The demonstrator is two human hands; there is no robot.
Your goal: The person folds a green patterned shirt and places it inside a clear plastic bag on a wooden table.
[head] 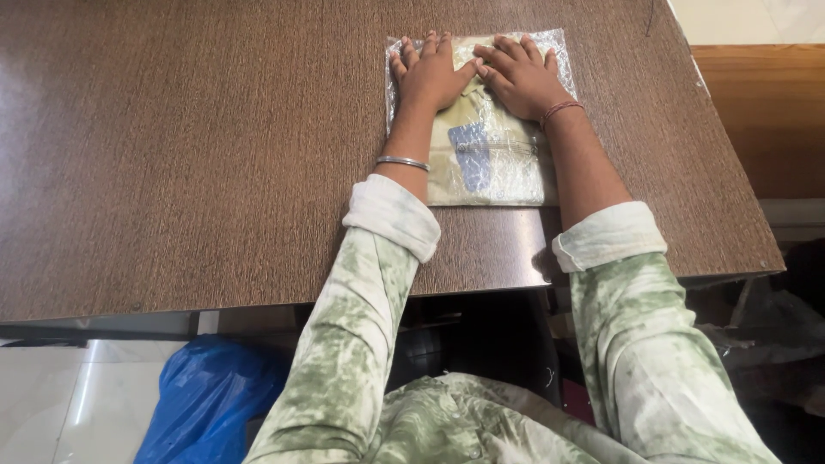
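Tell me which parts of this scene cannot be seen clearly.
- Far end of the packet: head view, covered by the left hand and right hand.
- The folded cloth inside: blurred by glare on the plastic, so its kind is unclear.
- Blue bag: partly hidden under the table and cut by the frame's bottom edge.

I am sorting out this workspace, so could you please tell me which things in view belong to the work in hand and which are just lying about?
In hand:
- clear plastic packet holding a folded beige garment
- left hand and right hand, both pressed flat on the packet
- brown table under it

Lying about:
- blue plastic bag on the floor
- wooden ledge beside the table
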